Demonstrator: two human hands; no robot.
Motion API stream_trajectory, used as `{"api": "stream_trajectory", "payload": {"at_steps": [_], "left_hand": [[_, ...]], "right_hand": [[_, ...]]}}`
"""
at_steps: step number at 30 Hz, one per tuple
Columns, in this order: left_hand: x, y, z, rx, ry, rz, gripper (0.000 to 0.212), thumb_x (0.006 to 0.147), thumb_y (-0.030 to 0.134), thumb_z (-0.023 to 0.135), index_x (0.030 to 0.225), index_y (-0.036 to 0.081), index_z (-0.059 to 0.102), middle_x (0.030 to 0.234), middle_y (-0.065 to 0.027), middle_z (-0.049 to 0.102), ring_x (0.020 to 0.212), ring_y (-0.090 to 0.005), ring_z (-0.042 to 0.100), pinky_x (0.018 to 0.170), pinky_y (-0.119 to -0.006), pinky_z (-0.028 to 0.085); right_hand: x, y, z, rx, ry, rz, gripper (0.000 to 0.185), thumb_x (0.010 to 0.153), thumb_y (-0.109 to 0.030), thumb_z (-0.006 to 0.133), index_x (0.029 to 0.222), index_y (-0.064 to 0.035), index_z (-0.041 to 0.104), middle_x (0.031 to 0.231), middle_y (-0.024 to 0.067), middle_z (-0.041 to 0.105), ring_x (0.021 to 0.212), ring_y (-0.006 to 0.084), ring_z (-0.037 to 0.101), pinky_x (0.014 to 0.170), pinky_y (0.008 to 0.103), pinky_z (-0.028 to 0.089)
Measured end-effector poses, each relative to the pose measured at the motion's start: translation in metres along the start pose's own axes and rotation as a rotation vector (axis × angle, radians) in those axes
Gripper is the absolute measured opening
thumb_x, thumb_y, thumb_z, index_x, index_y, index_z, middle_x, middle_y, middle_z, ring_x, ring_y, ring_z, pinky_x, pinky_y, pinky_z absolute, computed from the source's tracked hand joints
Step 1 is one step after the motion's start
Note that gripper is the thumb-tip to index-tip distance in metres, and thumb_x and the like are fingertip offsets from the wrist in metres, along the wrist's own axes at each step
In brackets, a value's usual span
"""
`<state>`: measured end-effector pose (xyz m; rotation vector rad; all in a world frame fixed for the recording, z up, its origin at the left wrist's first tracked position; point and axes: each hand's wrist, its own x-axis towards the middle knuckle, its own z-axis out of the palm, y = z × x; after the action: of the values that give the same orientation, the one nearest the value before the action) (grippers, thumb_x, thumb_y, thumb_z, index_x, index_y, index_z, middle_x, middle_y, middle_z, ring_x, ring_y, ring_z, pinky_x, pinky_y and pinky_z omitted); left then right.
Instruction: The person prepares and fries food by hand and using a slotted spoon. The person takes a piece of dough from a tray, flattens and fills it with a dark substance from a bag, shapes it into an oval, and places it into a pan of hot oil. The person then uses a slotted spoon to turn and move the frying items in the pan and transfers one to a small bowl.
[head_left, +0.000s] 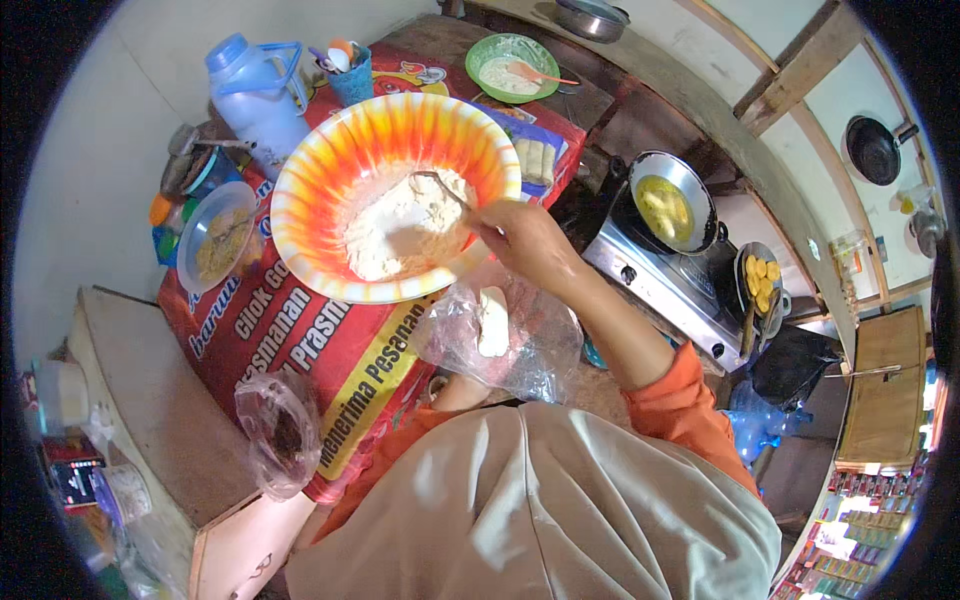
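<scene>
A large orange and yellow plastic basin stands tilted on a red printed banner, with white flour inside. My right hand is at the basin's right rim and grips the handle of a metal spoon, whose head lies in the flour. Below the basin a clear plastic bag holds a white oblong piece. My left hand is mostly hidden under or behind the bag; only part of it near the wrist shows, so its fingers cannot be made out.
A wok of oil with food frying sits on a gas stove, beside a strainer with yellow fried pieces. A green bowl, wrapped rolls, a blue jug, a cup of spoons and a bowl of crumbs surround the basin.
</scene>
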<state>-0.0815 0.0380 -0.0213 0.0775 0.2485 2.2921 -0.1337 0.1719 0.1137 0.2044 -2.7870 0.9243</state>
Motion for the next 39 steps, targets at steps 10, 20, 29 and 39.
{"api": "stream_trajectory", "payload": {"at_steps": [10, 20, 29, 39], "left_hand": [[0.012, -0.001, 0.017, -0.079, -0.075, -0.032, 0.049, 0.088, 0.038, 0.041, 0.130, 0.013, 0.038, 0.128, -0.0107, 0.038, 0.119, -0.0206, 0.039, 0.097, -0.038, 0.034], [0.024, -0.047, 0.045, -0.086, -0.116, -0.098, 0.049, 0.089, 0.038, 0.039, 0.129, 0.010, 0.039, 0.135, -0.0128, 0.037, 0.125, -0.0232, 0.035, 0.101, -0.039, 0.031], [0.019, -0.153, 0.022, 0.324, 0.074, -0.252, 0.054, 0.089, 0.045, 0.035, 0.130, 0.010, 0.037, 0.134, -0.0113, 0.038, 0.127, -0.0258, 0.031, 0.103, -0.042, 0.025], [-0.009, -0.239, 0.069, -0.036, 0.014, -0.376, 0.055, 0.087, 0.045, 0.040, 0.128, 0.008, 0.037, 0.129, -0.0137, 0.042, 0.118, -0.0353, 0.040, 0.098, -0.045, 0.034]], "right_hand": [[-0.078, -0.017, 0.006, 0.198, -0.195, 0.053, 0.026, 0.086, -0.016, 0.049, 0.103, 0.0021, 0.056, 0.107, 0.0197, 0.056, 0.101, 0.0324, 0.053, 0.090, 0.0382, 0.040], [-0.217, 0.040, 0.029, 1.596, 0.382, 0.858, 0.088, 0.078, -0.071, 0.024, 0.136, -0.0046, 0.022, 0.134, 0.0151, 0.035, 0.122, 0.0305, 0.035, 0.101, 0.0463, 0.029], [-0.258, 0.002, -0.004, 0.541, 0.380, 0.545, 0.062, 0.091, -0.044, 0.036, 0.133, 0.0005, 0.028, 0.135, 0.0235, 0.030, 0.127, 0.0326, 0.028, 0.104, 0.0354, 0.021], [-0.347, 0.038, -0.021, -0.163, 0.365, 0.418, 0.062, 0.083, -0.027, 0.049, 0.135, -0.0024, 0.026, 0.140, 0.0234, 0.020, 0.130, 0.0402, 0.016, 0.106, 0.0407, 0.018]]}}
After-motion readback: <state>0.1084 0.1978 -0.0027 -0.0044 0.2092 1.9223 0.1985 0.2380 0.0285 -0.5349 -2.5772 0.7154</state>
